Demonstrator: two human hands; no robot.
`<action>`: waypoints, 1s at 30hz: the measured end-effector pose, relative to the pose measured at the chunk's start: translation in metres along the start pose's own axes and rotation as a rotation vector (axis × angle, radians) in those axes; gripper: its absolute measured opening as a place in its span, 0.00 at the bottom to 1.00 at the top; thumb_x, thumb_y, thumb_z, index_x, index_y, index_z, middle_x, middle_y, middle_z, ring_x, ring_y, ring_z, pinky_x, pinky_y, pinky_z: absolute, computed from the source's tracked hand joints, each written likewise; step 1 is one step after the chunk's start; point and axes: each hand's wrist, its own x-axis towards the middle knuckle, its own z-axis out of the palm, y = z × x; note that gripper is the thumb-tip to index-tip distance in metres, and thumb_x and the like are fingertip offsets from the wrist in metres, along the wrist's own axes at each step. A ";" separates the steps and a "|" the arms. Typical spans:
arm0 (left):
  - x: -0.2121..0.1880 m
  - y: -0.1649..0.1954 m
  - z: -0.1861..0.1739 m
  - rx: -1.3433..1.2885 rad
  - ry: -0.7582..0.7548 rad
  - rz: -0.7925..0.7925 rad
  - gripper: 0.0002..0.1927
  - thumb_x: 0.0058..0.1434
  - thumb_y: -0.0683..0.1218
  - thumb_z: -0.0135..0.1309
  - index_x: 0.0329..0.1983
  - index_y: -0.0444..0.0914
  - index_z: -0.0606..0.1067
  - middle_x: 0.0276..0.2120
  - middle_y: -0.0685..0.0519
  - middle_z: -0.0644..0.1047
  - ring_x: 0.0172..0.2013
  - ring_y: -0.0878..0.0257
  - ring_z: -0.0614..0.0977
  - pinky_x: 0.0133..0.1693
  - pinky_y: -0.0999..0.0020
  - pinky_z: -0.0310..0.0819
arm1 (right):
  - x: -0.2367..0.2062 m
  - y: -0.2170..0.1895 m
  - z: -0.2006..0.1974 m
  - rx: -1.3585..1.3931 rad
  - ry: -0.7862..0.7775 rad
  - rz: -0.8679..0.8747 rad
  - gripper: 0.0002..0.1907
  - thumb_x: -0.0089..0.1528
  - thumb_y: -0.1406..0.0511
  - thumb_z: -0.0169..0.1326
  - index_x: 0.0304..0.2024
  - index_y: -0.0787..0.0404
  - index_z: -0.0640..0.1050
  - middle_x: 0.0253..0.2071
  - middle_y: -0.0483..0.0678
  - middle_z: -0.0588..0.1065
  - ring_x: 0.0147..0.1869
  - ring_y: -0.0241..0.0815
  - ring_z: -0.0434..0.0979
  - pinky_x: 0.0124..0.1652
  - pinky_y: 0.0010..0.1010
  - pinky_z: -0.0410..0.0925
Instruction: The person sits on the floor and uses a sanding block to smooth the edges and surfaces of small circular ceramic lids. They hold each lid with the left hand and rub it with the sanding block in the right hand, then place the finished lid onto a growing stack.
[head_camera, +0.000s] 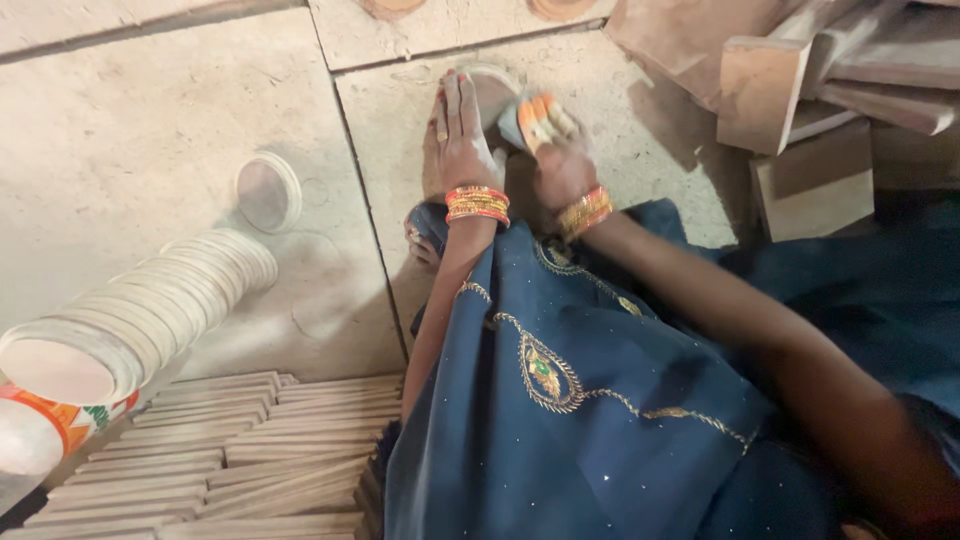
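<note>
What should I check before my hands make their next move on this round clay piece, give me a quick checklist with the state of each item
1. Left hand flat beside the clay disc, steadying it: ok.
2. Right hand gripping the grey pad at the disc's edge: ok.
3. Disc lying flat on the stone slab: ok.
4. Disc surface free of cracks: cannot tell, hands cover much of it.
5. Leaning stack of finished discs stable, away from both hands: ok.
6. Single disc lying apart from the stack: ok.
</note>
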 end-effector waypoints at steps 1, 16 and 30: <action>0.001 0.000 0.002 0.055 0.032 0.008 0.55 0.49 0.40 0.65 0.78 0.40 0.49 0.77 0.49 0.52 0.75 0.46 0.56 0.72 0.53 0.53 | -0.007 -0.004 -0.002 -0.033 0.047 -0.097 0.13 0.54 0.66 0.56 0.40 0.65 0.79 0.48 0.62 0.79 0.59 0.63 0.78 0.62 0.53 0.66; 0.002 -0.006 0.007 0.070 0.033 0.024 0.53 0.51 0.39 0.62 0.79 0.41 0.51 0.78 0.51 0.53 0.76 0.47 0.57 0.73 0.53 0.52 | 0.038 -0.005 -0.018 0.138 0.000 0.026 0.09 0.54 0.71 0.56 0.37 0.67 0.79 0.42 0.63 0.77 0.51 0.66 0.76 0.54 0.49 0.69; 0.010 0.008 -0.005 0.073 0.043 0.028 0.49 0.53 0.38 0.59 0.78 0.39 0.51 0.76 0.48 0.54 0.73 0.42 0.59 0.72 0.51 0.52 | 0.051 -0.022 -0.040 0.111 0.056 -0.054 0.15 0.47 0.70 0.59 0.37 0.70 0.79 0.37 0.66 0.79 0.53 0.69 0.75 0.70 0.49 0.58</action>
